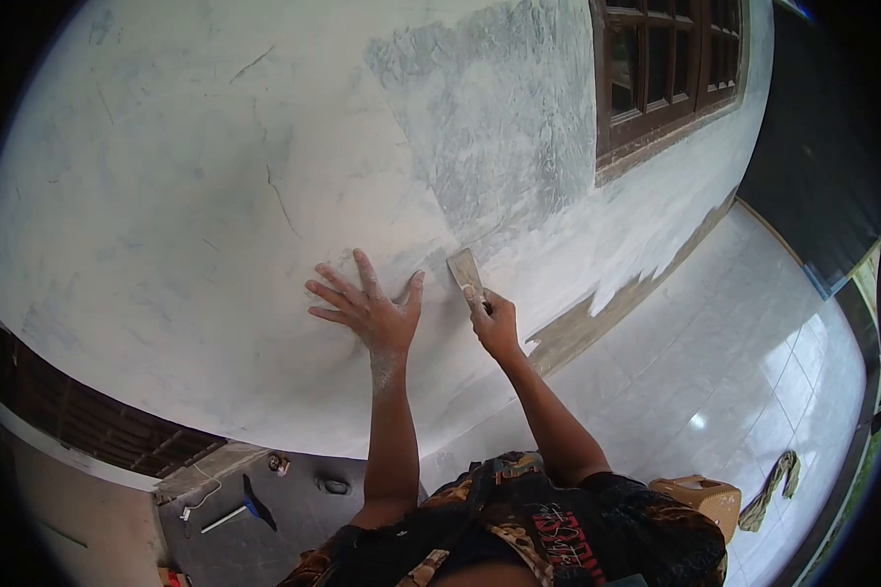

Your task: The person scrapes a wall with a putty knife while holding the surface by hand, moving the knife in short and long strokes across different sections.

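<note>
My left hand [370, 311] lies against the white wall [215, 235] with its fingers spread, and white dust coats the fingers and wrist. To its right, my right hand [495, 325] grips a putty knife [464, 269] by the handle. The flat blade points up and rests at or very near the wall surface; exact contact is hard to tell. Just above the blade is a rough grey patch [504, 117] of wall, streaked with white. Thin dark cracks [280, 196] run through the wall above my left hand.
A brown framed window [656, 78] is set in the wall at upper right. Below, a bare grey-brown strip [597, 318] meets the tiled floor [695, 391]. A tan plastic stool [700, 499] and a cloth [773, 489] stand behind me at right. A blue-and-black tool [250, 507] lies at lower left.
</note>
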`<state>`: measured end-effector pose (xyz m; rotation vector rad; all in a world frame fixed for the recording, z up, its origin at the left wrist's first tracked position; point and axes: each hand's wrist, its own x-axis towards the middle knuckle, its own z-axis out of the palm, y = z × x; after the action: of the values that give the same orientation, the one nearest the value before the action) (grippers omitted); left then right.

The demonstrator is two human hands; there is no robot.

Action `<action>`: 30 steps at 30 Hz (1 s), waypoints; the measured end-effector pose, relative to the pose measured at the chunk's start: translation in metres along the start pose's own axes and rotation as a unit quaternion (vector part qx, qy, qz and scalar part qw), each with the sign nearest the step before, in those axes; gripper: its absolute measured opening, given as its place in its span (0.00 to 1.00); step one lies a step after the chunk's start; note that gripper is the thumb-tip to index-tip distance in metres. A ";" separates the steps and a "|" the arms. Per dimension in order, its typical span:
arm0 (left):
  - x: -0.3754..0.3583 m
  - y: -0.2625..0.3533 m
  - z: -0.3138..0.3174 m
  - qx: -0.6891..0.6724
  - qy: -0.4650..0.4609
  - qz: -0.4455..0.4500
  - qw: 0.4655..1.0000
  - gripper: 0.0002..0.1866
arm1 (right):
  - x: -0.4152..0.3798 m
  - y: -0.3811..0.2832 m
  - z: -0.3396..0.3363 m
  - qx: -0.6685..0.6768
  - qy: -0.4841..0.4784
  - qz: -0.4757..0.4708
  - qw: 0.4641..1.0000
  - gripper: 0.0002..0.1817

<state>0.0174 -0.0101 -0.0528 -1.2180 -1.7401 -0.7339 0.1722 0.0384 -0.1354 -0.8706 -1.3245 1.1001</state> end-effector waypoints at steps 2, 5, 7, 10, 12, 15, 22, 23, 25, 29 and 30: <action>0.001 0.002 -0.001 0.005 0.000 -0.001 1.000 0.61 | 0.004 -0.004 0.000 0.008 0.005 0.012 1.000 0.28; 0.000 0.002 -0.001 -0.002 -0.005 -0.007 1.000 0.60 | 0.012 -0.010 -0.001 -0.006 -0.001 -0.016 1.000 0.28; 0.000 0.002 -0.001 -0.003 -0.002 -0.002 1.000 0.60 | 0.010 -0.002 -0.003 -0.019 0.000 -0.007 1.000 0.28; 0.000 0.001 -0.002 -0.001 0.003 0.001 1.000 0.60 | 0.002 0.000 -0.003 -0.016 0.006 0.009 1.000 0.28; 0.001 0.003 -0.003 -0.003 0.001 0.002 1.000 0.60 | 0.010 -0.009 -0.001 -0.012 0.006 -0.008 1.000 0.27; 0.000 0.003 -0.003 -0.002 -0.001 -0.002 1.000 0.60 | 0.011 -0.009 -0.003 -0.007 0.001 -0.014 1.000 0.27; 0.000 0.003 -0.001 -0.003 -0.004 -0.004 1.000 0.61 | 0.012 -0.012 0.000 -0.002 0.002 -0.008 1.000 0.26; 0.000 0.003 -0.001 -0.006 -0.006 -0.009 1.000 0.61 | 0.013 -0.012 -0.002 -0.003 0.000 -0.008 1.000 0.26; 0.000 0.003 -0.002 -0.005 -0.004 -0.006 1.000 0.61 | 0.014 -0.010 -0.003 0.007 -0.005 -0.022 1.000 0.26; 0.000 0.003 -0.002 -0.003 -0.004 -0.003 1.000 0.61 | 0.011 -0.005 -0.005 -0.017 0.002 0.003 1.000 0.26; 0.001 0.004 -0.001 -0.005 -0.003 -0.001 1.000 0.61 | 0.015 -0.005 -0.002 -0.011 0.000 -0.010 1.000 0.26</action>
<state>0.0215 -0.0096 -0.0516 -1.2265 -1.7453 -0.7415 0.1742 0.0510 -0.1262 -0.8711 -1.3446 1.0728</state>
